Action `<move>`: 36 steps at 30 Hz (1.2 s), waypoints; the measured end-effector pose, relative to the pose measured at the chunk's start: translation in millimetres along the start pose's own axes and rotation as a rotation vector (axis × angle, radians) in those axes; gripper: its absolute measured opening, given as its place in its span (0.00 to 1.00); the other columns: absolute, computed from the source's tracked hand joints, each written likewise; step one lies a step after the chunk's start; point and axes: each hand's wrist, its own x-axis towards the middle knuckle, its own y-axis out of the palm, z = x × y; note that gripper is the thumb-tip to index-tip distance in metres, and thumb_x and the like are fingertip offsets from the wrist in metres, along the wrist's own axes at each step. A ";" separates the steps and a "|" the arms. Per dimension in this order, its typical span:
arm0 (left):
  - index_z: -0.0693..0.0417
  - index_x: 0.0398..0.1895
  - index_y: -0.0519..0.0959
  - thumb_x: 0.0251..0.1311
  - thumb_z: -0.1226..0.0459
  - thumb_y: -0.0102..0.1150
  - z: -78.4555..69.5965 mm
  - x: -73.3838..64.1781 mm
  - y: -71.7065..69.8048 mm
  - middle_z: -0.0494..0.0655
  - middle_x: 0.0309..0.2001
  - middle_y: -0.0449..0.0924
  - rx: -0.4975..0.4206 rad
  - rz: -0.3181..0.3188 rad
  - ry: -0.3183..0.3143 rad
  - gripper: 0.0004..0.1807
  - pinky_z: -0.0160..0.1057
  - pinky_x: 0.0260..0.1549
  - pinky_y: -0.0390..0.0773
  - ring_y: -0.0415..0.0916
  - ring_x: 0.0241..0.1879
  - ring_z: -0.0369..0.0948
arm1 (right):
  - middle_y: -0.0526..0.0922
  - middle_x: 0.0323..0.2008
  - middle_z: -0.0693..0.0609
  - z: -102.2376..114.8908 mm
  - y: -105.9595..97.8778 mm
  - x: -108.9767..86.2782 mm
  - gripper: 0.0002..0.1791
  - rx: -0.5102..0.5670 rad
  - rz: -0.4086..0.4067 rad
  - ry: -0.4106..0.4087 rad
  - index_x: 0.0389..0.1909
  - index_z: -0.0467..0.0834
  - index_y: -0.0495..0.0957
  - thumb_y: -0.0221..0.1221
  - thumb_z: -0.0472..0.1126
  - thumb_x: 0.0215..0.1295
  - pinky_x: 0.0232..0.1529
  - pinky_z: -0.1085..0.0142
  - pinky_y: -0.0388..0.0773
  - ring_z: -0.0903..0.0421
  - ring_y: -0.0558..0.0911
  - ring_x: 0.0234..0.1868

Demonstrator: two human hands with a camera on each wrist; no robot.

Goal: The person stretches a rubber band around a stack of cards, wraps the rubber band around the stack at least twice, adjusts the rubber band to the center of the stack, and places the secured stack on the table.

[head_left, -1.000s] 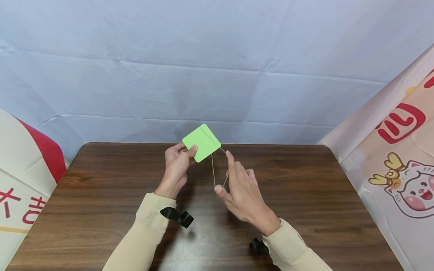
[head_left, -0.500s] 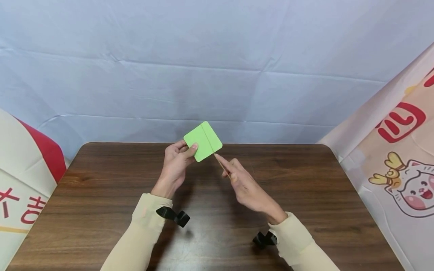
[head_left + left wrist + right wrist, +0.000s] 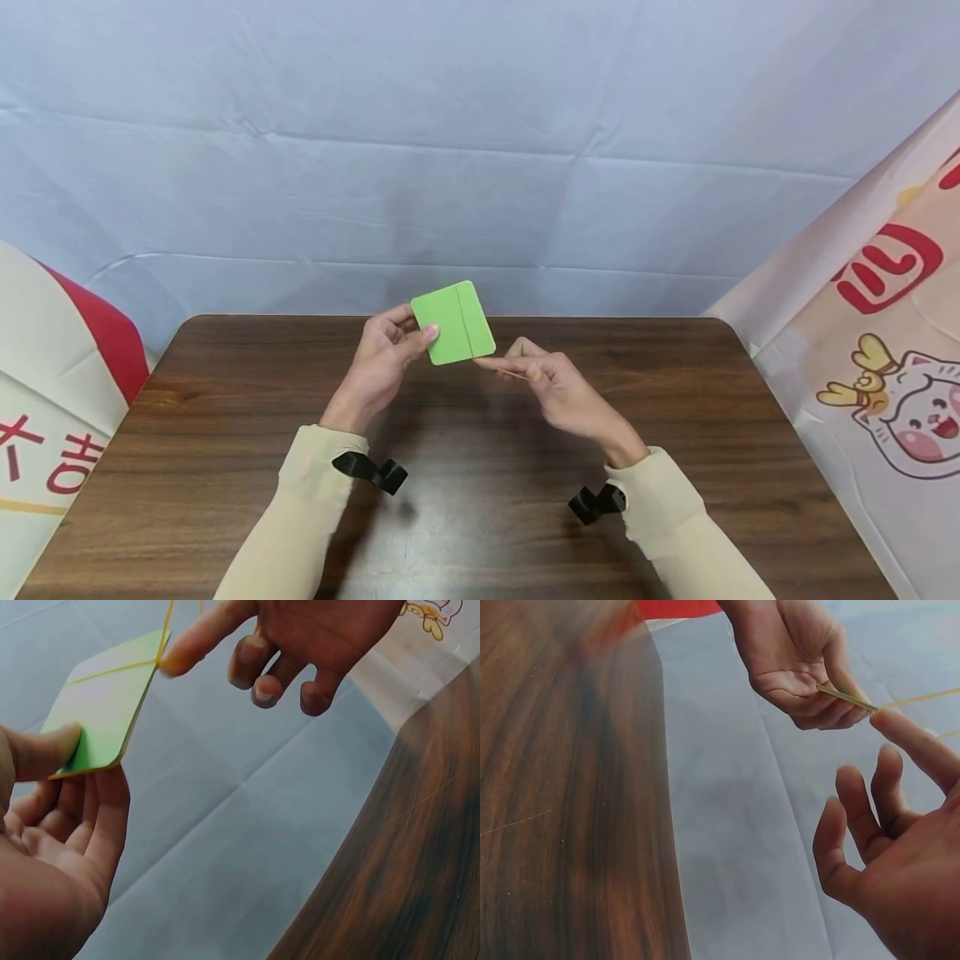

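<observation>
My left hand (image 3: 381,357) pinches a light green square card stack (image 3: 444,327) with rounded corners, thumb on its front face and fingers behind. A thin yellow-brown rubber band (image 3: 463,315) crosses the stack near its right side. From the lower edge, the band stretches to my right hand (image 3: 568,398), held at the thumb. The right index finger (image 3: 206,639) reaches straight out, its tip at the stack's edge where the band leaves it. In the right wrist view the stack (image 3: 847,697) appears edge-on, with the other right fingers loosely bent below. The band's far end is out of both wrist views.
Below the hands lies a dark brown wooden table (image 3: 465,517). Behind it hangs a pale blue-grey cloth (image 3: 480,167). Printed cloths stand at the left (image 3: 67,375) and right (image 3: 877,358). Each wrist wears a small black camera.
The right thumb and index no longer spread the band into a loop; the index now points at the stack's edge. The right hand swung rightward and up. The stack turned and moved slightly right.
</observation>
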 end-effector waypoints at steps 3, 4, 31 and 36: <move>0.72 0.54 0.76 0.64 0.79 0.56 -3.1 -0.9 -1.3 0.46 0.41 0.86 0.026 0.050 0.018 0.16 0.34 0.39 0.82 0.83 0.39 0.39 | 0.72 0.36 0.49 1.3 -3.3 1.5 0.49 0.050 0.030 0.019 0.58 0.29 0.79 0.33 0.70 0.73 0.54 0.58 0.78 0.52 0.83 0.53; 0.71 0.53 0.77 0.63 0.79 0.57 -4.2 -1.3 -1.7 0.46 0.41 0.86 0.041 0.064 0.022 0.15 0.34 0.39 0.82 0.83 0.39 0.39 | 0.74 0.37 0.48 1.5 -4.1 1.9 0.49 0.062 0.038 0.021 0.56 0.28 0.80 0.33 0.70 0.73 0.54 0.58 0.78 0.52 0.83 0.53; 0.69 0.43 0.83 0.60 0.80 0.64 -23.2 -8.5 3.4 0.54 0.35 0.86 0.486 0.487 0.045 0.08 0.43 0.31 0.84 0.84 0.32 0.44 | 0.87 0.45 0.50 7.8 -12.7 10.4 0.37 0.104 0.248 0.250 0.47 0.36 0.84 0.26 0.51 0.85 0.61 0.50 0.72 0.53 0.82 0.53; 0.69 0.43 0.83 0.60 0.79 0.63 -24.6 -9.9 5.9 0.54 0.36 0.87 0.490 0.511 0.028 0.09 0.40 0.33 0.84 0.84 0.32 0.44 | 0.86 0.45 0.51 7.3 -13.3 9.3 0.33 0.066 0.260 0.253 0.47 0.39 0.83 0.28 0.49 0.84 0.62 0.52 0.72 0.55 0.81 0.53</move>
